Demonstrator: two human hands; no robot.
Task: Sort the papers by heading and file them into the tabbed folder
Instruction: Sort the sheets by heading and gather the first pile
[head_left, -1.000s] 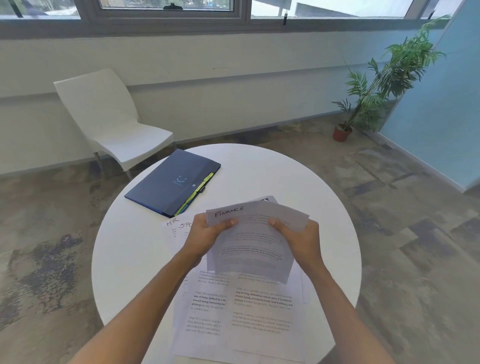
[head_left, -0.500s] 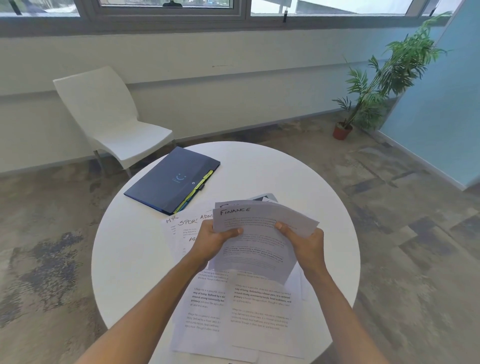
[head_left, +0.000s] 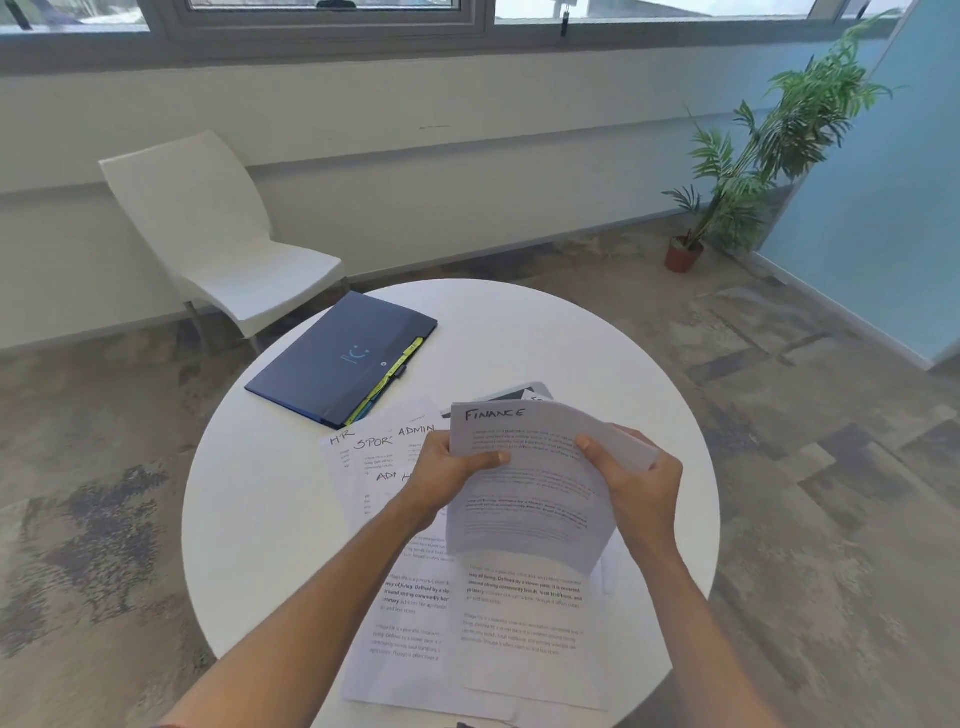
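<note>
Sorting looks only partly done. Nearest the near edge of the table (head_left: 249, 519), printed sheets (head_left: 498, 634) lie overlapped and unfiled. Above them both hands hold a small bundle lifted off the table, its top page headed FINANCE (head_left: 524, 467): the left hand (head_left: 447, 473) has its grip clamped on the bundle's left edge, thumb on the face, and the right hand (head_left: 639, 483) is pinched on the right side, thumb on top with the upper corner curling over the fingers. Left of the hands, fanned pages marked HR, SPORT and ADMIN (head_left: 384, 447) rest on the table, with a dark flat object half hidden behind the bundle. Farther, toward the far left edge, the blue tabbed folder (head_left: 337, 358) lies closed, yellow tabs showing along one side. By my reckoning nothing has been filed; grouping comes first, then filing.
</note>
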